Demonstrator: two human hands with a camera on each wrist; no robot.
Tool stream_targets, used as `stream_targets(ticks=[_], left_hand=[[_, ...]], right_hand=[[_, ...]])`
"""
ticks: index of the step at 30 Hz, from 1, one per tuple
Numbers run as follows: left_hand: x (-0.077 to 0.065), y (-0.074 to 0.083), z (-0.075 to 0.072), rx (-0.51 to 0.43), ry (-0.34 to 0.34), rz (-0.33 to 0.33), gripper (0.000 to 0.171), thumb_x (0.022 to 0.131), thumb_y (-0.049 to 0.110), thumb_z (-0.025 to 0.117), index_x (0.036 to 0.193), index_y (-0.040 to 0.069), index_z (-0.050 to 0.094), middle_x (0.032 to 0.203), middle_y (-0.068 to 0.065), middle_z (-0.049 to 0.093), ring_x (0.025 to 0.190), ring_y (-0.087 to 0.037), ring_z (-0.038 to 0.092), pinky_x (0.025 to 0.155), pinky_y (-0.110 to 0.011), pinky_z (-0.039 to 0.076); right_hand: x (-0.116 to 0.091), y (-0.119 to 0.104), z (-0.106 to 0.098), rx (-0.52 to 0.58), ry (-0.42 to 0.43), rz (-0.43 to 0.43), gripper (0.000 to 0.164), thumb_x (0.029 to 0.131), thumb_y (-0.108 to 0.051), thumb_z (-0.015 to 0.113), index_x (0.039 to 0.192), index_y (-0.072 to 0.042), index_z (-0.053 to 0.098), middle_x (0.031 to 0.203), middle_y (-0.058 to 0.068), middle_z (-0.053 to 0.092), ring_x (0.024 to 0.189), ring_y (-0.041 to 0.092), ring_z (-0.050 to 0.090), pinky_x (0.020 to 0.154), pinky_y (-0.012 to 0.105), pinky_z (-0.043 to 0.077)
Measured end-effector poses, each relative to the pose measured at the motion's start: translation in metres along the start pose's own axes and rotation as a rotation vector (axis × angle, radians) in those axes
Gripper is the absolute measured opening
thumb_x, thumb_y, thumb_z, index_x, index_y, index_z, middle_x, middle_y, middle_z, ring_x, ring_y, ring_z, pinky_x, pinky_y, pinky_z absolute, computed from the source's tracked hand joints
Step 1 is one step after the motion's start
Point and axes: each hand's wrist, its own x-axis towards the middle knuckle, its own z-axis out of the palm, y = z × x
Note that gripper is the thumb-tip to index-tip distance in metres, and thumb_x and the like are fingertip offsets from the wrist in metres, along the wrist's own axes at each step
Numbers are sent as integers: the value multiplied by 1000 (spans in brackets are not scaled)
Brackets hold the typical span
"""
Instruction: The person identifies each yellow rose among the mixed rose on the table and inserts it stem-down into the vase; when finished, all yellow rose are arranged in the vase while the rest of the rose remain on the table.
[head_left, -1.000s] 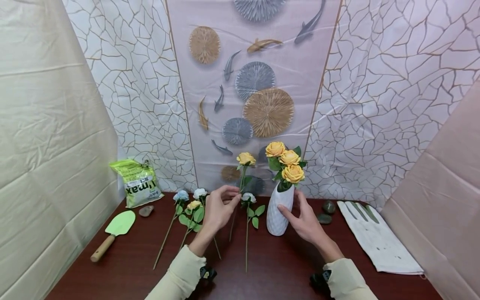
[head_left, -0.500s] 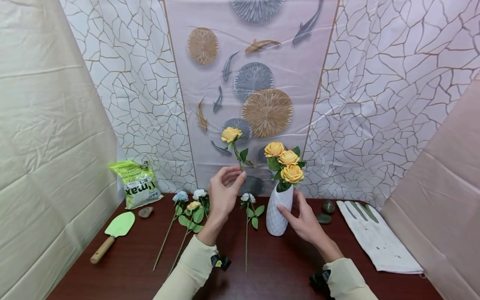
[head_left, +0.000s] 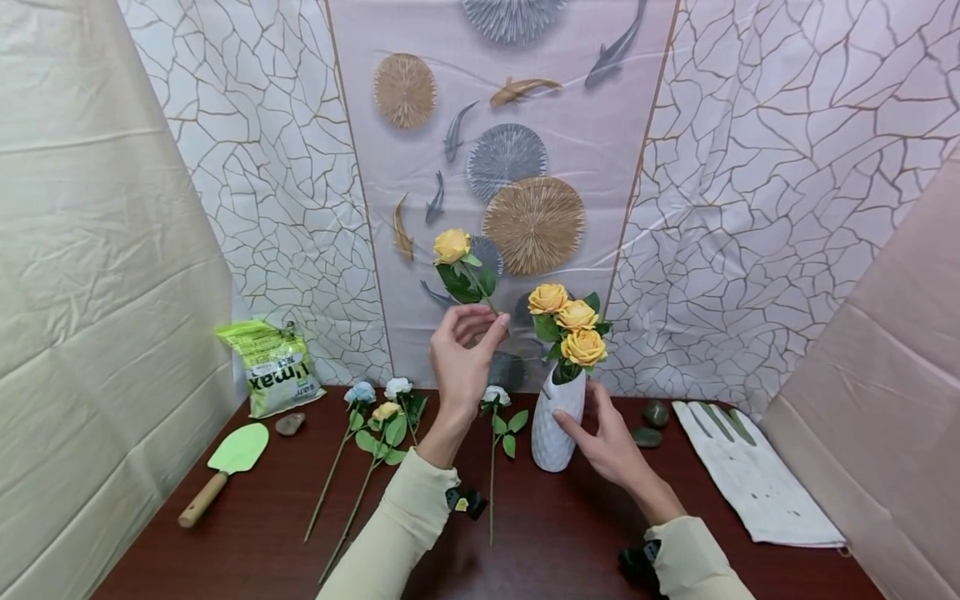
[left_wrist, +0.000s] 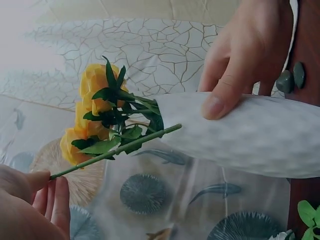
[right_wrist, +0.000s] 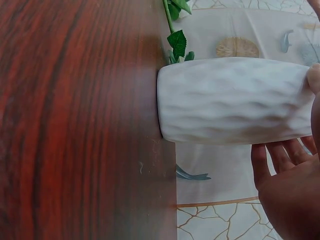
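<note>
My left hand (head_left: 463, 358) pinches the stem of a yellow artificial rose (head_left: 452, 247) between thumb and fingers, its bloom up and leaning left. In the left wrist view the bare stem (left_wrist: 115, 151) slants past the vase's mouth, its cut end overlapping the vase's upper wall. The white textured vase (head_left: 553, 437) stands upright on the table, with three yellow roses (head_left: 579, 317) in it. My right hand (head_left: 615, 442) holds the vase from the right, thumb on the near side and fingers behind. In the right wrist view the vase's base (right_wrist: 167, 105) sits on the wood.
Blue (head_left: 361, 392), white (head_left: 398, 387) and yellow (head_left: 386, 410) flowers lie left; another white flower (head_left: 496, 395) lies beside the vase. Further left are a green trowel (head_left: 238, 450), a stone (head_left: 290, 424) and a green bag (head_left: 277, 375). Dark stones (head_left: 656, 414) and a white glove (head_left: 772, 487) lie right.
My left hand has lifted the yellow rose off the table area, moving up and slightly right, and the bloom has tipped left. The right hand and vase stay in place.
</note>
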Motion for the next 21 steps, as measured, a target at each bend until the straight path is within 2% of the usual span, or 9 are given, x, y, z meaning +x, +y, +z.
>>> stream_targets(ticks=[5, 10, 13, 17, 21], left_hand=[[1, 5, 9, 8, 62, 35, 29, 83, 23, 85, 102, 9, 68, 96, -7, 76, 89, -22, 74, 75, -33, 63], [-4, 18, 18, -12, 151, 68, 29, 83, 15, 84, 94, -3, 65, 95, -14, 75, 88, -29, 74, 76, -47, 61], [-6, 22, 22, -35, 189, 71, 32, 83, 13, 84, 90, -8, 60, 93, -15, 75, 87, -28, 74, 75, -49, 60], [-4, 12, 24, -55, 211, 75, 31, 82, 18, 85, 92, 0, 61, 93, -8, 76, 88, -21, 74, 72, -40, 61], [-1, -1, 25, -51, 182, 102, 30, 82, 23, 86, 99, 8, 66, 93, -6, 77, 88, -21, 75, 73, -43, 62]], right_hand=[[0, 0, -1, -7, 1, -7, 56, 96, -36, 69, 142, -20, 41, 131, 1, 61, 123, 17, 59, 100, 31, 52], [-1, 1, -1, -20, 0, -9, 56, 97, -37, 68, 142, -20, 41, 131, 1, 61, 124, 18, 59, 101, 34, 52], [-1, 1, -1, -22, -3, -7, 57, 97, -37, 68, 143, -21, 40, 132, 1, 61, 125, 18, 58, 102, 37, 51], [-1, 1, -1, -20, -2, -4, 57, 96, -38, 68, 143, -22, 40, 132, 0, 61, 125, 16, 59, 102, 37, 51], [0, 2, -1, -23, 3, -3, 56, 96, -38, 68, 142, -22, 40, 131, 0, 61, 124, 14, 59, 102, 36, 51]])
